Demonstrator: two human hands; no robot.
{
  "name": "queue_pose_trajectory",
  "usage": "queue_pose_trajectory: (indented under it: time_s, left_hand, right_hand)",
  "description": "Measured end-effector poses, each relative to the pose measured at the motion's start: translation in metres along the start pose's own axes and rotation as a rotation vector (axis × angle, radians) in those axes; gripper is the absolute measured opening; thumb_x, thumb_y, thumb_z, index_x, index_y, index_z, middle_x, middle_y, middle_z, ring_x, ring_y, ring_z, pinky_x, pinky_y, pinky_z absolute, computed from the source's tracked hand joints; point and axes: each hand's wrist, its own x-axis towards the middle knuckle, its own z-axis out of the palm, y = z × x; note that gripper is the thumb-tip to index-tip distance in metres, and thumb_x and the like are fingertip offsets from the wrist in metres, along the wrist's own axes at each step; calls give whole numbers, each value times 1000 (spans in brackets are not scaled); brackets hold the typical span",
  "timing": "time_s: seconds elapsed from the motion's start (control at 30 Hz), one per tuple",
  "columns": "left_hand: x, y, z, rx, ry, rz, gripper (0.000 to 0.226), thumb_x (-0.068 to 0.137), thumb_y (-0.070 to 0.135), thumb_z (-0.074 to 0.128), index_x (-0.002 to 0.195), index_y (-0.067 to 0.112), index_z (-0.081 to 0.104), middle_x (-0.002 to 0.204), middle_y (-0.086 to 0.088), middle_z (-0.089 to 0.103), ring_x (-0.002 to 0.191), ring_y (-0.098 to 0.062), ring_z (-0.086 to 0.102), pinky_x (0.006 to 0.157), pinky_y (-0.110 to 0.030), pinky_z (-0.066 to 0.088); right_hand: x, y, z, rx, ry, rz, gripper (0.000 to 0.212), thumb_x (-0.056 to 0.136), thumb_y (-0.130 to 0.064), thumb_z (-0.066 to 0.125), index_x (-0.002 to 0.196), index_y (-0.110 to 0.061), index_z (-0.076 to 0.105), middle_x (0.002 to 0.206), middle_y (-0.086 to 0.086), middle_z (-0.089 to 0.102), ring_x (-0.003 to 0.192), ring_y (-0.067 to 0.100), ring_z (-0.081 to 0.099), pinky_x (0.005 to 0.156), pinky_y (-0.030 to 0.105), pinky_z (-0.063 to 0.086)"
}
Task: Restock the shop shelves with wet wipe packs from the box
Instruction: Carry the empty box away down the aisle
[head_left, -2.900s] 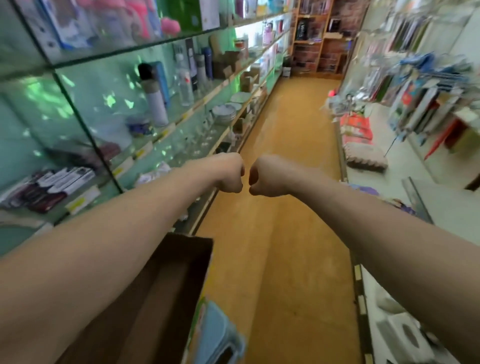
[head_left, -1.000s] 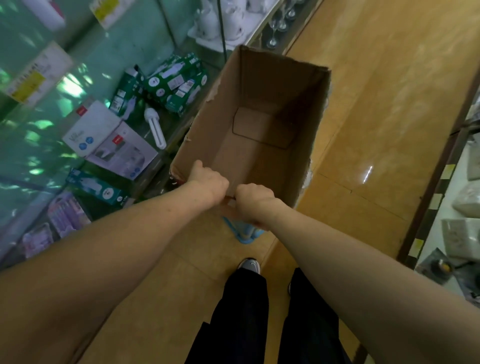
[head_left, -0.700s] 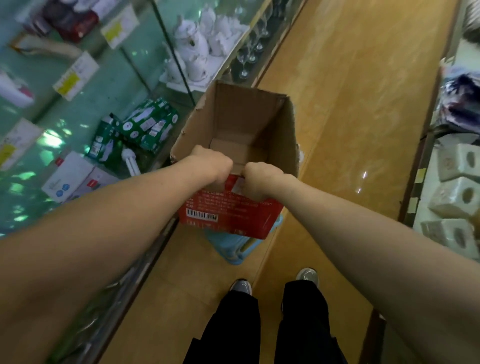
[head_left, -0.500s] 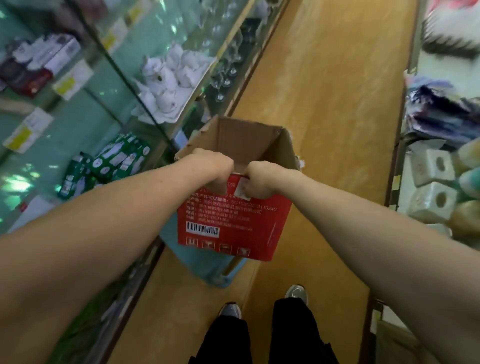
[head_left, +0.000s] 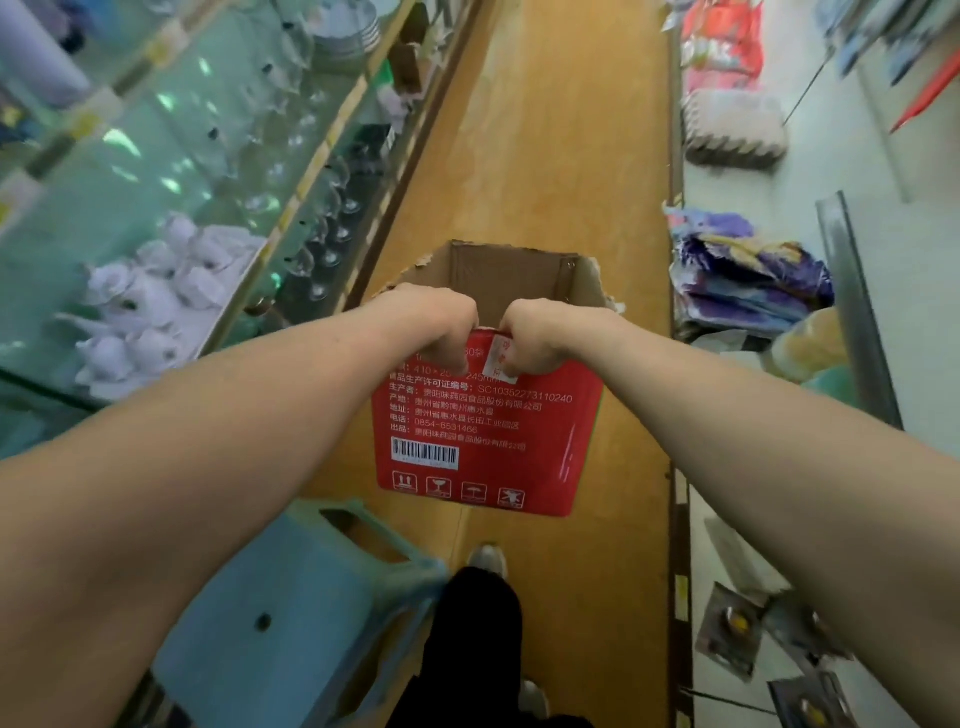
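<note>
A red cardboard box (head_left: 483, 436) with white print and a barcode hangs in the air over the aisle floor, its top open. What shows of its brown inside holds nothing. My left hand (head_left: 434, 325) and my right hand (head_left: 530, 338) grip the box's near top edge side by side, fingers curled over the rim. No wet wipe packs are in view.
A light blue plastic stool (head_left: 311, 603) stands on the wooden floor (head_left: 550, 156) below my left arm. Glass shelves (head_left: 171, 171) with white teapots and glasses run along the left. White shelves (head_left: 810, 208) with packed goods line the right. My dark trousers and shoes show below.
My hands have taken the box by its near edge and lifted it off the blue stool. The box now hangs over the aisle, to the right of the stool.
</note>
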Motion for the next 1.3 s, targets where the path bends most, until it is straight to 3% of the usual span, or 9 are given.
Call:
queue_pose_trajectory:
  time_s: [0.47, 0.6, 0.93, 1.3]
  left_hand:
    - [219, -35, -258, 48, 82, 74, 28, 88, 37, 65, 111, 21, 63, 85, 3, 66, 80, -16, 67, 80, -35, 58]
    - [290, -41, -330, 54, 115, 91, 28, 87, 36, 66, 110, 20, 63, 85, 3, 65, 83, -17, 66, 82, -35, 57]
    - [463, -60, -501, -34, 101, 22, 31, 87, 32, 68, 114, 18, 63, 87, 2, 65, 85, -15, 67, 84, -33, 56]
    - [641, -109, -663, -99, 110, 9, 33, 85, 30, 69, 114, 17, 61, 87, 2, 65, 84, -15, 66, 77, -29, 54]
  right_hand:
    - [191, 133, -243, -26, 107, 91, 28, 86, -26, 63, 113, -15, 63, 99, 4, 64, 86, 23, 62, 70, 31, 52]
    - [249, 179, -314, -25, 123, 96, 30, 85, -27, 64, 113, -17, 63, 102, 4, 66, 90, 24, 64, 80, 38, 56]
    - [393, 283, -487, -61, 109, 43, 29, 88, -27, 63, 115, -17, 63, 102, 3, 66, 88, 21, 65, 76, 34, 56]
    - [547, 360, -653, -23, 102, 59, 33, 89, -24, 64, 121, -17, 62, 105, 4, 66, 92, 21, 65, 82, 36, 57]
